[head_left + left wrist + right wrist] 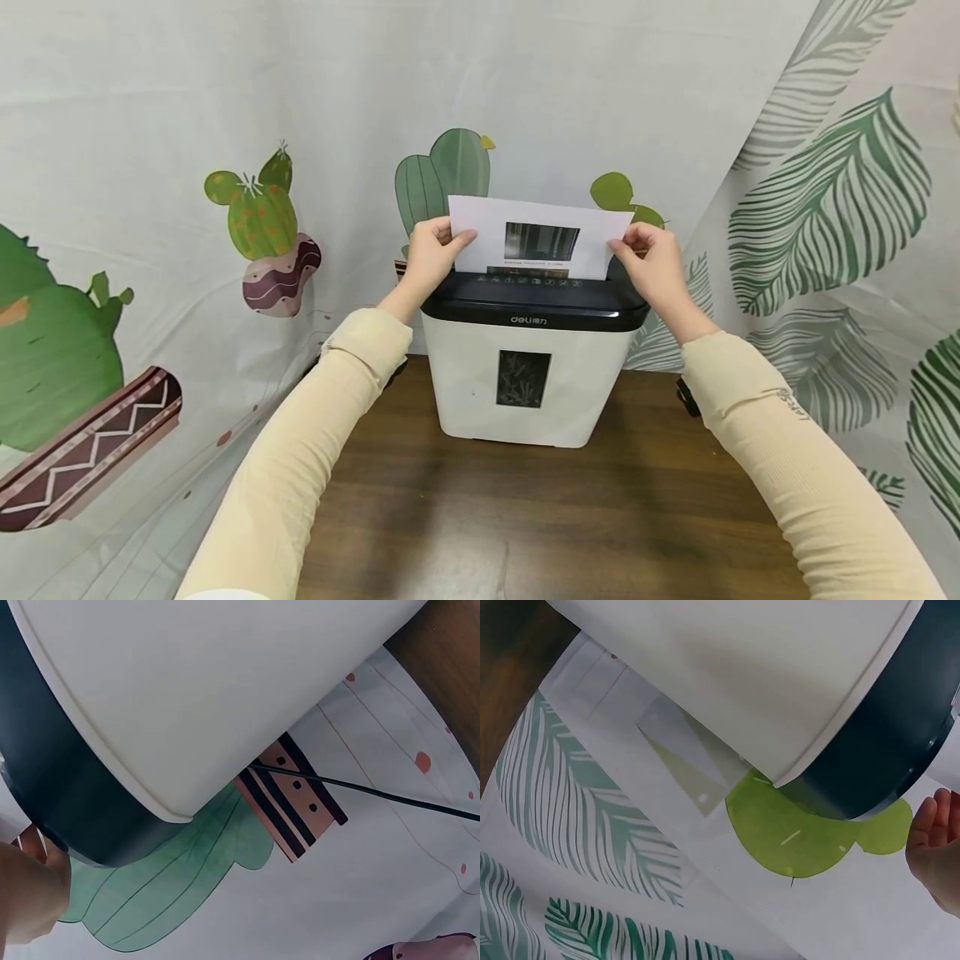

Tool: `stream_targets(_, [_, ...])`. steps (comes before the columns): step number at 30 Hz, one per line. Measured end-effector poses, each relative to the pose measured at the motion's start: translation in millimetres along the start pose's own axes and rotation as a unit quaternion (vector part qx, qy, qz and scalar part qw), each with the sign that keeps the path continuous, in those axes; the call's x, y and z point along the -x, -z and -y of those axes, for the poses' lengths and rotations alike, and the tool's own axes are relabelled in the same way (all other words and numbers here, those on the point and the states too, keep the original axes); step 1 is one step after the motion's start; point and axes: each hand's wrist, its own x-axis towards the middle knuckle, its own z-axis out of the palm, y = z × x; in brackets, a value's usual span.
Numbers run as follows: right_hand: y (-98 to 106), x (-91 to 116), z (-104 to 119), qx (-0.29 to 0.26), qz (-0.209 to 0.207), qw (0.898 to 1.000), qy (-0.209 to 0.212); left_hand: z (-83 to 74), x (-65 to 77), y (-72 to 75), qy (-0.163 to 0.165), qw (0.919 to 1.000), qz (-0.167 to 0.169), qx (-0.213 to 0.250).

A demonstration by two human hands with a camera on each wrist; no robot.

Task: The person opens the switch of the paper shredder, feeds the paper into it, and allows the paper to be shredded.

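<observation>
A white paper shredder [472, 383] with a dark top stands upright on the table, shreds showing behind its small front window [523, 379]. A sheet of paper [480, 250] with a dark printed picture stands in the slot on top, its lower part hidden inside. My left hand [435, 254] pinches the sheet's left edge between thumb and fingers. At the opposite edge, my right hand [651, 262] pinches it the same way. Both wrist views show mostly the shredder's sides, with the left hand [34, 889] and right hand [939, 851] at the frame borders.
The brown wooden table [525, 508] extends in front of the shredder. A patterned cloth [337, 100] with cacti and leaves hangs close behind and at both sides. In the left wrist view, a black cord [390, 796] runs from behind the shredder.
</observation>
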Motion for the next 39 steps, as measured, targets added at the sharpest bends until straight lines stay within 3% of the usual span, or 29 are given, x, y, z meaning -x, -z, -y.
stream_targets(13, [0.1,-0.4,-2.2,0.006,-0.017,1.0,0.016,-3.0,-1.2,-3.7,-0.012,0.9999,-0.006,-0.002])
stream_targets(17, [-0.4,-2.0,1.6,-0.054,-0.078,0.995,0.004,-3.7,0.5,-3.9,-0.009,0.9998,-0.015,0.008])
stream_targets(20, [-1.4,-1.9,8.1,-0.169,-0.157,0.973,-0.017,-2.6,4.7,-4.8,0.013,0.9999,0.002,0.006])
stream_targets(22, [-3.2,-2.2,10.8,-0.248,-0.199,0.948,-0.027,-2.4,7.5,-6.7,0.029,0.9992,0.027,0.009])
stream_targets(25, [-6.9,-0.5,17.8,-0.354,-0.216,0.908,-0.066,-3.1,10.4,-12.8,0.038,0.9967,0.07,0.012])
stream_targets(29, [-14.2,5.4,30.4,-0.434,-0.192,0.868,-0.15,-8.8,17.3,-27.2,0.036,0.9914,0.122,0.03])
stream_targets(31, [-18.2,10.0,37.3,-0.451,-0.175,0.854,-0.193,-13.4,22.7,-36.4,0.053,0.9873,0.144,0.041])
stream_targets(34, [-23.8,17.8,46.4,-0.481,-0.145,0.826,-0.257,-20.1,31.2,-51.2,0.072,0.984,0.151,0.061])
stream_targets(37, [-28.8,25.5,52.0,-0.489,-0.107,0.813,-0.297,-25.4,38.2,-62.1,0.054,0.9864,0.119,0.099])
stream_targets(39, [-31.2,29.8,53.4,-0.484,-0.077,0.817,-0.304,-27.5,40.7,-65.3,0.021,0.989,0.091,0.115])
